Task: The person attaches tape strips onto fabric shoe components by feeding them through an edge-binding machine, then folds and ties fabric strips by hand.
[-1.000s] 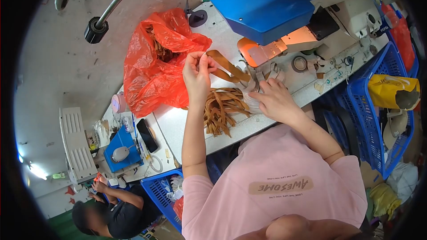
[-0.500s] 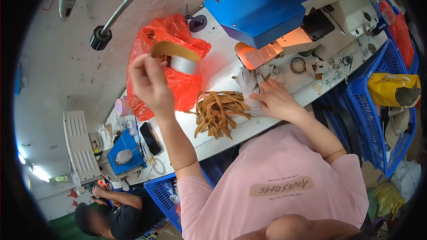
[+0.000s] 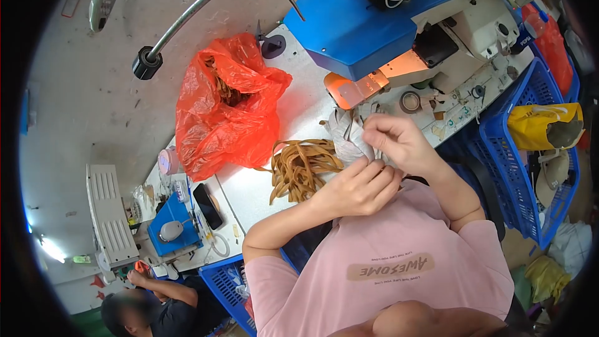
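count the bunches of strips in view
3: a brown bunch on the table, a pale bunch beside the right hand, and brown strips in the red bag. More may be hidden.

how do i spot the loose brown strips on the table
Find the white worktable with the big blue machine head over it. On its surface, between the red plastic bag and the pale strip bundle, lies a tangled heap of brown strips. Its colour sets it apart from the bundle, its open spot from the brown pieces in the bag.
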A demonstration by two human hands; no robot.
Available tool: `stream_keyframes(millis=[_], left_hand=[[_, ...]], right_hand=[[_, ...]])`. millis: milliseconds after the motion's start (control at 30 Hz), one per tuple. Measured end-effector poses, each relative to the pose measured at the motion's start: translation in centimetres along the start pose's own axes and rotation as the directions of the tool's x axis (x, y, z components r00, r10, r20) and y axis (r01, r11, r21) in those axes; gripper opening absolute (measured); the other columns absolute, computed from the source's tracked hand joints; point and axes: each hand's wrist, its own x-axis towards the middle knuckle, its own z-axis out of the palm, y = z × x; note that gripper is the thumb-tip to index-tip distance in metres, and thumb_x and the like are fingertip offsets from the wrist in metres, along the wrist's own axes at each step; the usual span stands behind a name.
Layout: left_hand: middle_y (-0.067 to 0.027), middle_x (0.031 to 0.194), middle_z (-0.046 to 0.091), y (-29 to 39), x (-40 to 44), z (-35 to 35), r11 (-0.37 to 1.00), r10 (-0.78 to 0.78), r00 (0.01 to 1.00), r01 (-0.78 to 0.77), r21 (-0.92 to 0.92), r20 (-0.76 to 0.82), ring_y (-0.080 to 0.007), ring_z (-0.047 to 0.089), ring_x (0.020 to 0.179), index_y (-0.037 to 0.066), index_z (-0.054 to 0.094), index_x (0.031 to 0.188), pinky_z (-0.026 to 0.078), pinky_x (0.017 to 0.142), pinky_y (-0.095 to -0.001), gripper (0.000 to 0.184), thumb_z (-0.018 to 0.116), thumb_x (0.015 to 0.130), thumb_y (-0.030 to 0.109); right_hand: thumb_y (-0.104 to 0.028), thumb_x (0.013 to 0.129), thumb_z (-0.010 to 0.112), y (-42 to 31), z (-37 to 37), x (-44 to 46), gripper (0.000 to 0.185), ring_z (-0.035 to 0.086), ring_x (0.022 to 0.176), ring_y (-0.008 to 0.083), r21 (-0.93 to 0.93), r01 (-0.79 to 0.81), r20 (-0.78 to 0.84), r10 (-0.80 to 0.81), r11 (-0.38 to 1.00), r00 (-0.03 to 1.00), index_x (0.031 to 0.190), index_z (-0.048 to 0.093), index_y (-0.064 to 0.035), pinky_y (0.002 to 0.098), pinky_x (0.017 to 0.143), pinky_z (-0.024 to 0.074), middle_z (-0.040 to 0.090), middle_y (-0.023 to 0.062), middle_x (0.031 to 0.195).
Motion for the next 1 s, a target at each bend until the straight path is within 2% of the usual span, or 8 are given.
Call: stream_keyframes(millis=[167,267,300,500,600,700,800,1000], left_hand=[[-0.0112,0.094,0.065,-0.5,0.9,1.2,0.981,-0.176,0.952,0.147,-0.129,-0.252,-0.0245,0.063,0.081,0.002,0.067,0.095,0.049,0.064,-0.0323,0.025,0.071,0.071,0.008],[-0.0125,0.105,0.063,-3.0,0.2,1.4,0.898,-0.438,0.871,0.416,-0.143,-0.224,-0.0287,0.061,0.089,0.001,0.065,0.104,0.050,0.072,-0.0357,0.032,0.069,0.072,0.005],[-0.0122,0.109,0.061,-3.7,0.5,1.3,0.888,-0.459,0.870,0.443,-0.124,-0.180,-0.0291,0.060,0.094,0.001,0.064,0.107,0.050,0.075,-0.0366,0.034,0.068,0.073,0.004],[-0.0099,0.120,0.056,-4.7,1.0,2.0,0.890,-0.450,0.892,0.453,0.061,-0.048,-0.0289,0.050,0.110,0.001,0.059,0.116,0.045,0.082,-0.0387,0.040,0.066,0.077,0.004],[-0.0100,0.120,0.055,-4.7,1.2,2.1,0.871,-0.473,0.881,0.472,0.138,-0.031,-0.0288,0.051,0.110,0.002,0.059,0.117,0.045,0.081,-0.0384,0.041,0.066,0.077,0.006],[-0.0096,0.121,0.055,-5.1,1.3,2.4,0.855,-0.497,0.867,0.498,0.146,-0.045,-0.0291,0.051,0.109,0.002,0.058,0.119,0.044,0.082,-0.0380,0.042,0.066,0.078,0.008],[-0.0100,0.122,0.054,-5.1,1.5,2.5,0.840,-0.527,0.849,0.528,0.123,-0.046,-0.0300,0.052,0.108,0.002,0.057,0.120,0.044,0.082,-0.0385,0.043,0.065,0.079,0.008],[-0.0132,0.122,0.053,-5.5,1.6,2.5,0.829,-0.553,0.832,0.554,0.073,-0.037,-0.0348,0.051,0.106,0.001,0.054,0.123,0.044,0.084,-0.0415,0.045,0.064,0.080,0.008]], right_hand=[[0.001,0.091,0.058,0.1,-1.0,1.8,0.016,0.058,0.081,0.0060,0.056,-0.040,-0.201,0.050,0.998,0.978,0.106,0.061,0.0055,0.0212,0.072,0.0477,0.064,0.0017,0.089],[-0.001,0.090,0.061,0.4,-2.1,2.0,0.023,0.058,0.074,0.0046,-0.060,-0.087,-0.240,0.071,0.994,0.968,0.112,0.064,0.0030,0.0212,0.066,0.0482,0.064,0.0020,0.083],[0.000,0.089,0.061,1.4,-2.0,2.1,0.028,0.055,0.067,0.0035,-0.073,-0.010,-0.291,-0.012,0.997,0.957,0.117,0.064,0.0014,0.0208,0.060,0.0457,0.063,0.0005,0.080],[-0.006,0.089,0.061,1.1,-2.7,1.3,0.028,0.043,0.054,0.0040,-0.285,-0.159,-0.328,0.060,0.945,0.943,0.116,0.064,0.0007,0.0258,0.051,0.0390,0.059,0.0050,0.066],[-0.008,0.089,0.059,-1.3,-1.8,1.6,0.028,0.048,0.054,0.0089,-0.393,-0.156,-0.331,0.019,0.906,0.944,0.115,0.063,0.0011,0.0284,0.053,0.0408,0.060,0.0108,0.070],[-0.006,0.089,0.056,-1.4,-1.7,2.0,0.025,0.057,0.059,0.0210,-0.574,-0.033,-0.275,-0.154,0.818,0.949,0.112,0.063,0.0014,0.0346,0.058,0.0439,0.063,0.0153,0.078],[-0.005,0.089,0.052,-1.8,-1.7,2.2,0.026,0.062,0.072,0.0345,-0.671,-0.018,-0.208,-0.165,0.741,0.964,0.112,0.061,0.0033,0.0417,0.064,0.0472,0.064,0.0201,0.088],[-0.006,0.088,0.049,-1.0,-1.6,2.7,0.031,0.062,0.080,0.0380,-0.805,0.033,-0.125,-0.223,0.593,0.967,0.116,0.056,0.0058,0.0458,0.071,0.0504,0.063,0.0222,0.093]])
